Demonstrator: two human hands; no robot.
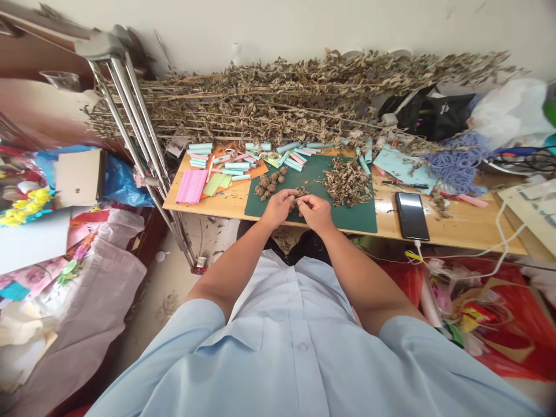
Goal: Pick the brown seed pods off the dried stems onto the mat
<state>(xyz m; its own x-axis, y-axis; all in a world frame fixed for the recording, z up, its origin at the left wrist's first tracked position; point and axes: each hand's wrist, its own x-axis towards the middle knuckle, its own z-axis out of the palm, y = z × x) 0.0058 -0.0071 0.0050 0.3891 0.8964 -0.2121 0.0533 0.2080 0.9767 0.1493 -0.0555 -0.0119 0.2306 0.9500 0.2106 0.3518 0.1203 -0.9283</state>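
Noting both hands held together low over a green cutting mat, fingers curled inward, not spread. Left hand and right hand meet at the fingertips, pinching a small dried plant fragment between them; the fragment is mostly hidden, its exact form unclear.

On the mat: round dried seed clusters at 10 o'clock from the hands, near the left hand; a heap of crumpled dried leaves at 2 o'clock. Both rest on a wooden table.

Further out on the table: pink paper strips at 9 o'clock; teal rolled paper tubes along the far edge, 11 to 12 o'clock; a smartphone at 3 o'clock, white charging cable attached; a tangle of blue cord at 2 to 3 o'clock.

Long dried leafy stalks lie along the wall at 12 o'clock. A metal crutch stands at 10 o'clock, in front of the table's left end.
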